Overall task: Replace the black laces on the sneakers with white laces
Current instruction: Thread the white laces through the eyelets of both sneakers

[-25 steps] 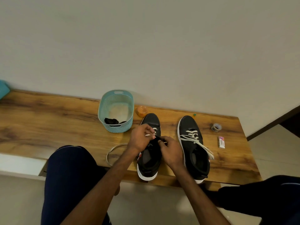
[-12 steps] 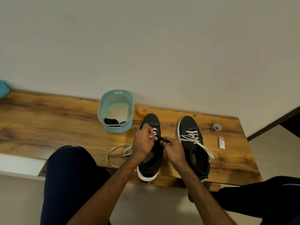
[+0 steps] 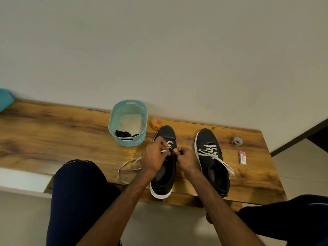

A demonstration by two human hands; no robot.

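Nearest: left knee point(image 3: 78, 196) & right knee point(image 3: 291, 215), both in dark navy cloth, w/ bare forearms running up btw them to the wooden table point(image 3: 53, 135).

L hand point(image 3: 155, 157) & R hand point(image 3: 187, 159) sit close together, almost touching, over the middle of the half-laced sneaker point(image 3: 166, 133). That sneaker stands w/ its heel at the table's front edge and its toe toward the wall. L hand's fingers are curled, pinching the white lace point(image 3: 169, 143) just by the eyelets. R hand's thumb & fingers are curled too, pinching the same lace at the eyelet row; exactly which bit can't be told, too small. The lace crosses only the eyelets nearest the toe. Its slack lies left of L hand as a loose loop on the table.

Just right, not touching, stands the laced sneaker point(image 3: 206, 137), parallel, w/ a second white lace point(image 3: 212, 150) threaded through and its ends trailing right across the opening.

Further right lies a small eraser box point(image 3: 242, 157), w/ a tape roll point(image 3: 237, 141) beyond it.

Farther back, a light-blue basket point(image 3: 136, 141) stands left of the half-laced sneaker's toe, black laces point(image 3: 123, 134) bunched at its near end. A small orange jar point(image 3: 155, 123) sits btw basket & toe. A tiny green bit point(image 3: 213, 128) lies past the laced sneaker. A pale wall point(image 3: 159, 50) stands behind.
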